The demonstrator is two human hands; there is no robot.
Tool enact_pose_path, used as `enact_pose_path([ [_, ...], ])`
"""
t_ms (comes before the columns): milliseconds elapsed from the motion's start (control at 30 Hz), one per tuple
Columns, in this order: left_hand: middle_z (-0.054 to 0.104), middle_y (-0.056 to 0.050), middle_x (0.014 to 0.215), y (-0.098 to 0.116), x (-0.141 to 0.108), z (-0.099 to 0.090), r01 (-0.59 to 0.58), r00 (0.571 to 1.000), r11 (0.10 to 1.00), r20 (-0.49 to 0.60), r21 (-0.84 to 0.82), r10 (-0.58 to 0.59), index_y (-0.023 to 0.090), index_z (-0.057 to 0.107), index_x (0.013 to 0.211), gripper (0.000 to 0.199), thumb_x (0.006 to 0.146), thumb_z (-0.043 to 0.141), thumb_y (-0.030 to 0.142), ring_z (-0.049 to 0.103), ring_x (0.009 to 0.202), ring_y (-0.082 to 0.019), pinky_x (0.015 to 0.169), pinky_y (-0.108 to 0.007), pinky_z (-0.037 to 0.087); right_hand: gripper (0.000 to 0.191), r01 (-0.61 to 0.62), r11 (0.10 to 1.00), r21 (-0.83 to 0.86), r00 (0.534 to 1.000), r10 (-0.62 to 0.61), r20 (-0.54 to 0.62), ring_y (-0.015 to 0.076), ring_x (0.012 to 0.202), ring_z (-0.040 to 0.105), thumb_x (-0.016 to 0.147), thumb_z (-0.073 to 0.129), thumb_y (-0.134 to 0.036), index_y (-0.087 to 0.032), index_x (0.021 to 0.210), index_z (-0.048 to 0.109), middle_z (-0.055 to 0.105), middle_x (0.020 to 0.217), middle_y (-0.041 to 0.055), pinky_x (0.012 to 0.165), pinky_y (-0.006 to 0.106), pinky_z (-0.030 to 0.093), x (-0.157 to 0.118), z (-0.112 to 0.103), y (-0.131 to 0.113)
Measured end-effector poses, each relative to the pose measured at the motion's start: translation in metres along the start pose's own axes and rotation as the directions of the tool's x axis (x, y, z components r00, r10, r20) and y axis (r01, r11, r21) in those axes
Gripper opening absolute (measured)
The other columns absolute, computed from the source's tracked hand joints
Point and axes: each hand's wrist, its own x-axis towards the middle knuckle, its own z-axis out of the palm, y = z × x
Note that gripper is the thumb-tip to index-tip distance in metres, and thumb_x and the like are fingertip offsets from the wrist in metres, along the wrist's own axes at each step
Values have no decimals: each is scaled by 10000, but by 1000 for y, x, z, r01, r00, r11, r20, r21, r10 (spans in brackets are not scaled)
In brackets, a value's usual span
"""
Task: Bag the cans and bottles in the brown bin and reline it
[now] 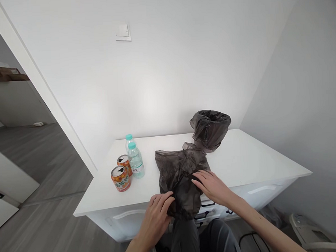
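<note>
A thin black plastic bag (183, 169) lies crumpled over the front edge of the white countertop (235, 160), its lower part hanging down. My left hand (157, 212) is at the bag's lower left side, fingers curled against the plastic. My right hand (211, 185) rests on the bag's right side with its fingers stretched out. Behind the bag, to the right, stands a bin lined with another black bag (212, 130). Two orange cans (121, 179) and two clear bottles with teal caps (136, 164) stand upright at the left.
White cabinet doors and drawers (132, 219) are below the countertop. A light switch (123, 31) is on the wall behind. At the left is a doorway with grey flooring (61, 155). A pale appliance (309, 227) sits at the lower right, near black cables.
</note>
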Motion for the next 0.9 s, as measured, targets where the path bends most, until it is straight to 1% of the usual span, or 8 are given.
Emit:
enact_pose_path([
  [133,670,-70,1315,-8,1,3,103,994,995,32,-2,-103,250,556,1276,748,615,484,-92,633,1161,-280,987,-468,513,601,25,992,123,1000,-25,-3,318,1516,411,1019,554,-510,-263,1559,463,504,1593,120,1197,547,429,-34,-4,7],
  [233,697,-64,1231,-4,11,5,69,998,997,2,-32,-69,244,599,1102,604,616,489,-97,612,1177,-296,991,-478,496,968,135,959,248,979,-168,117,321,1588,245,870,756,-539,-335,1659,235,278,1720,83,1247,543,360,-62,-10,-8],
  [300,719,-55,1119,6,25,5,27,1000,996,-15,-80,-28,243,594,1049,494,676,530,-75,605,1183,-296,1007,-480,482,1062,155,955,252,973,-192,129,337,1609,149,819,816,-397,-345,1669,182,193,1745,78,1270,593,283,-71,-4,-14],
  [367,720,-48,1045,18,41,2,-31,999,992,-17,-122,29,247,593,1058,406,748,600,-15,604,1182,-289,1033,-481,469,939,149,961,233,985,-164,49,315,1616,117,847,704,-165,-332,1652,250,238,1734,73,1278,627,230,-72,6,-12],
  [467,708,-68,1147,24,62,-8,-113,992,980,36,-161,120,243,584,1184,460,767,736,122,586,1222,-290,1072,-474,460,712,148,946,287,989,-137,-58,260,1597,229,832,497,16,-285,1476,540,482,1613,59,1279,616,246,-64,15,2],
  [567,669,-101,1318,11,71,-16,-138,980,976,120,-168,159,233,529,1373,698,734,809,229,549,1307,-311,1100,-478,458,563,106,907,408,994,-102,-32,261,1510,426,834,482,-5,-283,1276,690,614,1496,54,1239,578,355,-58,8,17],
  [800,762,-37,1110,-32,49,-3,17,995,984,96,-176,-1,253,682,1092,309,871,596,55,675,1101,-223,974,-394,522,513,-99,829,551,994,106,19,270,1060,740,761,493,-79,-275,1143,774,789,1144,40,944,423,596,-56,-7,36],
  [900,753,-58,1113,-32,40,-3,2,998,989,62,-145,7,239,655,1126,213,938,612,149,677,1070,-232,950,-401,528,489,-105,867,487,989,143,-42,278,1147,709,818,522,-133,-281,1239,722,758,1235,50,990,444,584,-56,-7,39],
])
